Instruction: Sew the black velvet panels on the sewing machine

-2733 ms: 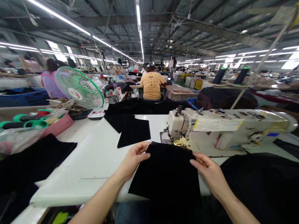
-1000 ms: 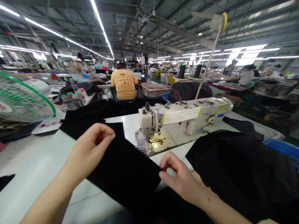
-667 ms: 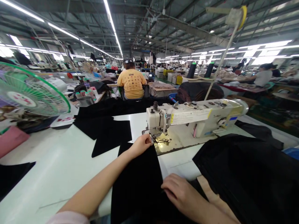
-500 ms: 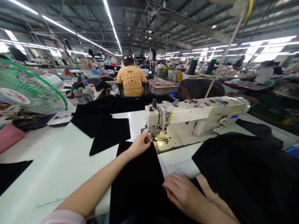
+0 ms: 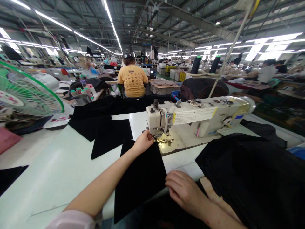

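Observation:
A black fabric piece (image 5: 140, 178) lies on the white table (image 5: 59, 165) in front of me, its far corner at the foot of the cream sewing machine (image 5: 195, 119). My left hand (image 5: 143, 142) pinches that far corner right beside the presser foot (image 5: 163, 140). My right hand (image 5: 183, 190), fingers curled, presses and grips the fabric's near right edge at the table's front. Neither hand holds anything else.
Two more black cut pieces (image 5: 105, 132) lie further back on the table. A heap of black cloth (image 5: 252, 178) fills the right side. A green-rimmed fan (image 5: 26, 92) stands at the left. A person in a yellow shirt (image 5: 132, 81) sits ahead, back turned.
Earlier both hands held the fabric up near me. My left hand has since carried its far corner forward to the presser foot, and my right hand has come down on the near edge.

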`<state>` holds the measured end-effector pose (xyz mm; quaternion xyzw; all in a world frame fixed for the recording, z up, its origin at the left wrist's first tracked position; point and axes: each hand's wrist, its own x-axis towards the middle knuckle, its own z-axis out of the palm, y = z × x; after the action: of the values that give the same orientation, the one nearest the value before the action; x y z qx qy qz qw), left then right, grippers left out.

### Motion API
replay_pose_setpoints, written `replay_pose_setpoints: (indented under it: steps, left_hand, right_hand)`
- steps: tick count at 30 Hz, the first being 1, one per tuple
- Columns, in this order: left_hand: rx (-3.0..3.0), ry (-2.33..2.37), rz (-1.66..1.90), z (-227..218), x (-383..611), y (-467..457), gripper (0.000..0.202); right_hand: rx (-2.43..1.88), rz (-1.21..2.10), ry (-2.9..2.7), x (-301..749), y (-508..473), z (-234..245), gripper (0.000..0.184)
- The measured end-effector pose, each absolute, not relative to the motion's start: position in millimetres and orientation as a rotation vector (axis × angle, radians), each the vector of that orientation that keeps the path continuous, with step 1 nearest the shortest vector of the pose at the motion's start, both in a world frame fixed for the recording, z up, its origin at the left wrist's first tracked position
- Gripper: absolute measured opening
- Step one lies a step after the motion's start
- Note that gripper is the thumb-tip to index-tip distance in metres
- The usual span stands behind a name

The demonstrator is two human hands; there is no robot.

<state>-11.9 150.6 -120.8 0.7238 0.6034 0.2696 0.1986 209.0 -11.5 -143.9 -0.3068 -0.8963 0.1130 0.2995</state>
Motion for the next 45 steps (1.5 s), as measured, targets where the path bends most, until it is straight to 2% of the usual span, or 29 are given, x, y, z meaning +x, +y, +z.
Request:
replay_pose_setpoints:
  steps: [4, 8, 12, 20, 33, 38, 43, 45]
  left_hand:
    - [2.158, 1.798, 0.823, -106.9, -4.1, 98.0, 0.024]
    - [2.57, 1.241, 0.566, -112.2, -3.2, 15.8, 0.011]
    - [2.799, 0.964, 0.433, -128.0, -15.8, -15.8, 0.035]
    - [2.863, 1.007, 0.363, -118.1, -29.2, 41.2, 0.027]
    - [2.804, 1.06, 0.475, -115.3, -48.2, 116.9, 0.034]
    - [2.727, 1.177, 0.481, -115.8, -50.6, 130.1, 0.034]
    - [2.541, 1.524, 0.553, -125.2, -49.2, 135.3, 0.037]
    - [2.44, 1.69, 0.563, -128.9, -52.1, 138.5, 0.046]
  right_hand:
    - [-0.783, 0.325, -2.418, 214.6, -13.7, -140.2, 0.031]
    - [-0.767, 0.349, -2.427, 218.7, -15.5, -138.9, 0.04]
    - [-0.812, 0.38, -2.448, 215.5, -7.1, -138.7, 0.042]
    - [-0.896, 0.296, -2.465, 196.1, 43.5, -138.8, 0.034]
    - [-1.156, 0.133, -2.421, 168.9, 106.3, -133.5, 0.028]
    - [-1.18, 0.167, -2.365, 166.9, 85.2, -133.5, 0.029]
    - [-1.125, 0.242, -2.353, 178.2, 26.7, -131.3, 0.036]
    - [-1.116, 0.26, -2.324, 192.3, 8.0, -125.9, 0.032]
